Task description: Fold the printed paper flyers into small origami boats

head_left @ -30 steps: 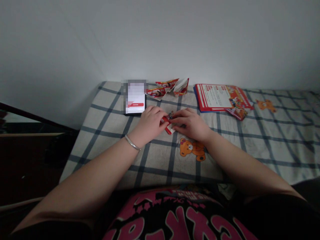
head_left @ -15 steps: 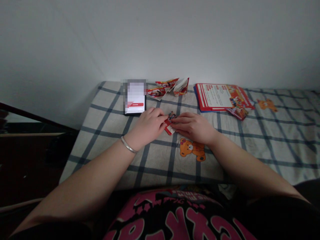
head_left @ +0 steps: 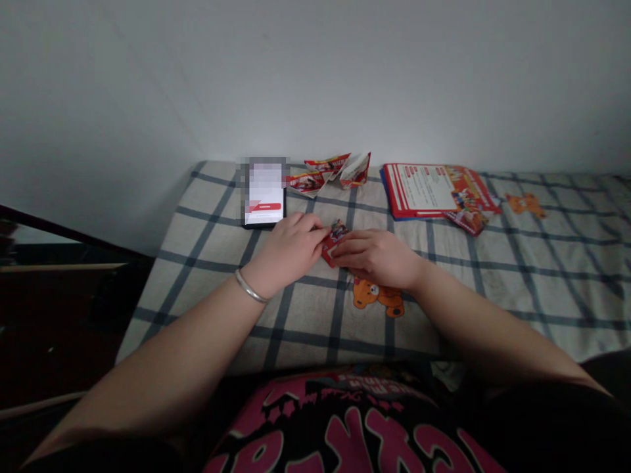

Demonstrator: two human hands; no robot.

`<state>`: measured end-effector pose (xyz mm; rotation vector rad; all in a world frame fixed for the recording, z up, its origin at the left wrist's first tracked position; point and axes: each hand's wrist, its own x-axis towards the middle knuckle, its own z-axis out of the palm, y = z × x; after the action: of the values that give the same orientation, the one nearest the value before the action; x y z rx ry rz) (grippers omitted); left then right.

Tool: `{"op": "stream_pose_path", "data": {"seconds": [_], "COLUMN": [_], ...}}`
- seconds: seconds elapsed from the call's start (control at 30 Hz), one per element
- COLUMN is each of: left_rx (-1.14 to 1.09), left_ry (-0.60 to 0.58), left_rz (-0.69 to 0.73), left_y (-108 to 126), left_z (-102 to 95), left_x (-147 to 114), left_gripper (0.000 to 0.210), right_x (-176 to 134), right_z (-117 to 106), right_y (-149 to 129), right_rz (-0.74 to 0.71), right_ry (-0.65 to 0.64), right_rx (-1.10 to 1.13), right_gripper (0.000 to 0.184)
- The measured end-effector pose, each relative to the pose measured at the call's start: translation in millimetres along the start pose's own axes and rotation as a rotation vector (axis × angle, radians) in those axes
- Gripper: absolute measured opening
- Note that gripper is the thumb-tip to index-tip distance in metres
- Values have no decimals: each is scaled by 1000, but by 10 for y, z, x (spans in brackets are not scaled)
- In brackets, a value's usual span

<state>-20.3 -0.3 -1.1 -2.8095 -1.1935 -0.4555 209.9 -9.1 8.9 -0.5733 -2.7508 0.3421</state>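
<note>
A small red printed folded paper (head_left: 328, 253) lies on the checked cloth between my hands, with a dark figure printed near its top. My left hand (head_left: 288, 246) pinches its left edge, the thumb and fingertips close together. My right hand (head_left: 382, 255) presses its fingers on the right side and lower part of the paper, hiding much of it. Just beyond the hands stand several red and white folded paper pieces (head_left: 309, 182), their points sticking up. A silver bangle (head_left: 250, 286) circles my left wrist.
A phone (head_left: 265, 192) with a lit screen lies beyond my left hand. To the right sits a stack of red and white printed sheets (head_left: 426, 190), a small red packet-like piece (head_left: 468, 222) at its front edge. The wall (head_left: 315, 79) rises behind the cloth (head_left: 305, 322).
My right fingers have shifted slightly toward me over the paper. Its lower white area now shows red instead, as if a flap has been turned over. My left hand has barely moved.
</note>
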Motion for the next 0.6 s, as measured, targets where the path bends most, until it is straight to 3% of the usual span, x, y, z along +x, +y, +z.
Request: {"op": "stream_pose_path", "data": {"seconds": [0.2,0.37,0.6], "left_rx": [14,11,-39], "left_ry": [-4,1,-33], "left_rz": [17,10,23], "left_y": [-20,-26,-28], "left_z": [-3,-3,-44], "left_x": [15,25,25], "left_gripper": [28,26,23], "right_x": [3,-23,-31], "right_z": [18,35,7], "right_y": [-29,-58,-54], "right_rz": [80,170,305], "right_ry": [57,56,41], "right_rx": [-59,-209,-229], "right_gripper": [26,31,45]}}
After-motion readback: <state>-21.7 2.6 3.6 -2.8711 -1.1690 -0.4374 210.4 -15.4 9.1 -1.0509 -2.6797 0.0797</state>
